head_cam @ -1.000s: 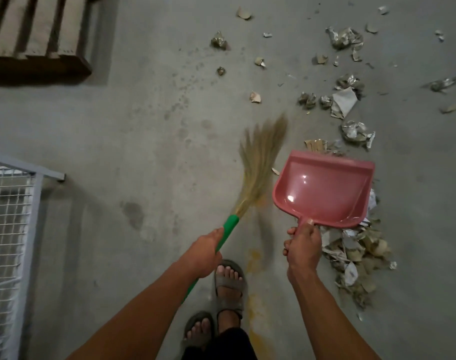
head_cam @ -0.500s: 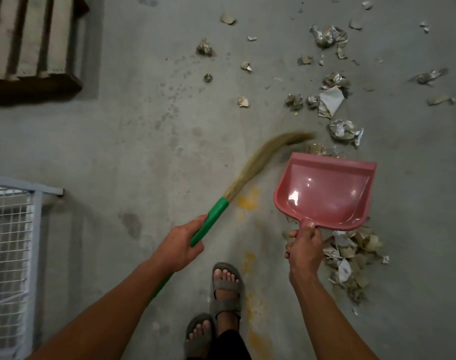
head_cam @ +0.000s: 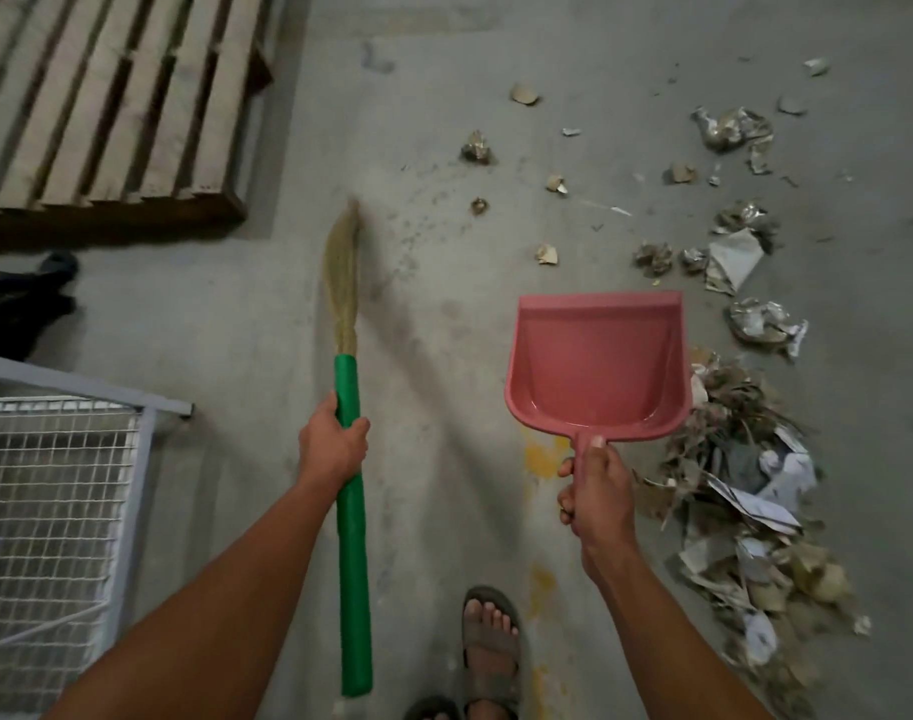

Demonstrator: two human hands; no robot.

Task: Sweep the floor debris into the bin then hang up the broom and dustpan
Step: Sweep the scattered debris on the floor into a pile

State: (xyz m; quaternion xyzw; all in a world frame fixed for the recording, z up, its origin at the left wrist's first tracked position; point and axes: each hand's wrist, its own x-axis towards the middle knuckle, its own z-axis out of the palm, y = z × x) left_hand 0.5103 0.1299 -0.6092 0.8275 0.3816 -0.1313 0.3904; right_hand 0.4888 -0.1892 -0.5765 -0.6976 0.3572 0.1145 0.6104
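Note:
My left hand (head_cam: pixel 333 445) grips the green handle of a grass broom (head_cam: pixel 351 459). Its straw head points straight ahead, well left of the debris. My right hand (head_cam: pixel 594 488) holds the handle of a pink dustpan (head_cam: pixel 597 363), which is empty and held above the floor. A heap of crumpled paper and dry leaves (head_cam: pixel 745 506) lies just right of the dustpan. Several loose scraps (head_cam: pixel 727 252) are scattered farther ahead on the grey concrete floor. No bin shows in this view.
A wooden pallet (head_cam: pixel 117 101) lies at the upper left. A white wire-mesh frame (head_cam: pixel 54 491) stands at the left edge, with a dark object (head_cam: pixel 18 304) behind it. My sandalled foot (head_cam: pixel 491 652) is at the bottom centre. Yellow stains (head_cam: pixel 545 454) mark the floor.
The broom swung left, away from the dustpan, and now points straight ahead. The view shifted, so the pallet and mesh frame show more. The dustpan stays in my right hand.

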